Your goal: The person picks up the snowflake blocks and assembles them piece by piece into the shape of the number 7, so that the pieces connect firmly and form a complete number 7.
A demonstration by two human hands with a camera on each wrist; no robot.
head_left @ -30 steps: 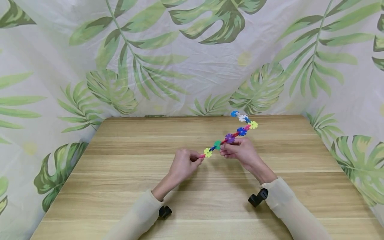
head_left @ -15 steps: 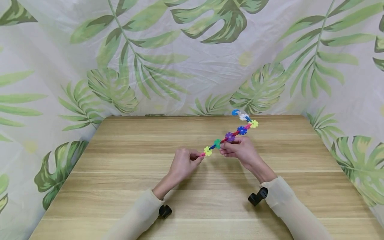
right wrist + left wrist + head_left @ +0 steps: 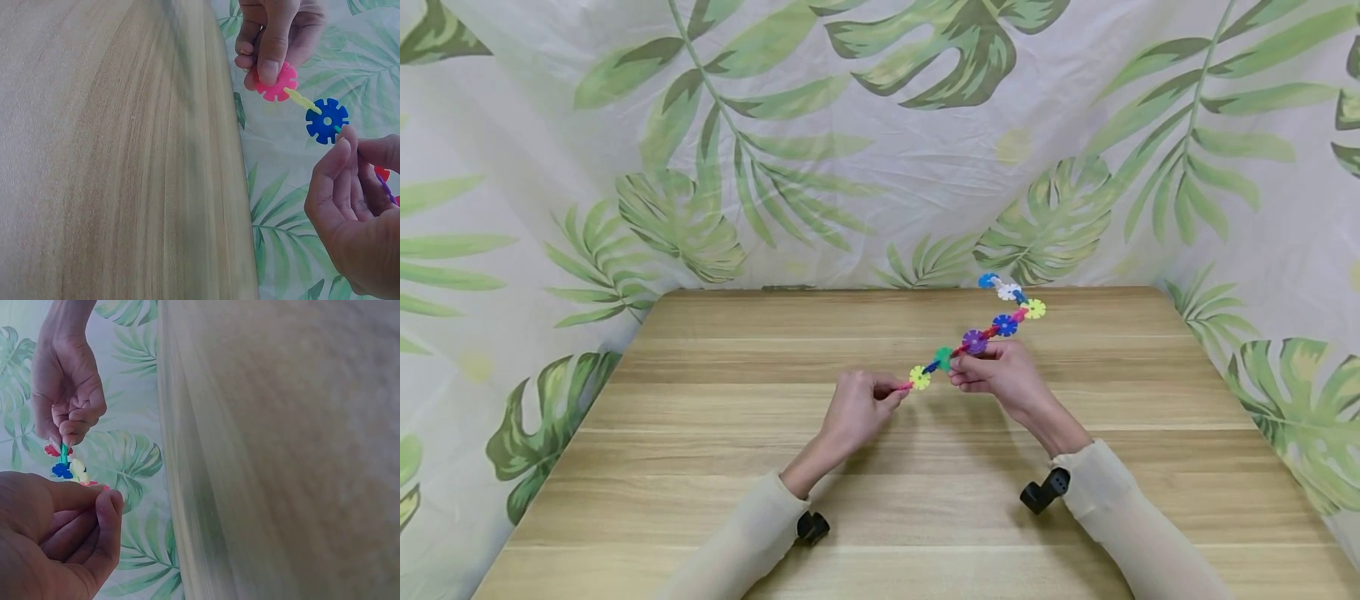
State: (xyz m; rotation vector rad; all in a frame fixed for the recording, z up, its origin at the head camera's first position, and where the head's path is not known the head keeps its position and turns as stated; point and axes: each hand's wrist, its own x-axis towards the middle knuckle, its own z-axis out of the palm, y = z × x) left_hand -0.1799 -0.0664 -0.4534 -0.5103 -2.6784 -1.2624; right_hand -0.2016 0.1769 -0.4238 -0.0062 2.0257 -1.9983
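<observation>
A chain of slotted snowflake discs in several colours is held up between both hands over the table, bent near its far end. My left hand (image 3: 856, 410) pinches the pink disc (image 3: 285, 80) at the near left end between thumb and fingers. Beside it come a yellow disc (image 3: 919, 378) and a dark blue disc (image 3: 317, 126). The fingertips of my right hand (image 3: 1006, 385) pinch the green disc (image 3: 942, 359), partly hidden by them. Past that hand the chain runs on through a purple disc (image 3: 974, 341) and a second yellow disc (image 3: 1034, 308) to a light blue end disc (image 3: 988, 281).
Under the hands lies a wood-grain table (image 3: 737, 358). A white cloth with green leaf prints (image 3: 910, 192) hangs behind it and at both sides. Each sleeved wrist carries a small black camera (image 3: 1045, 492).
</observation>
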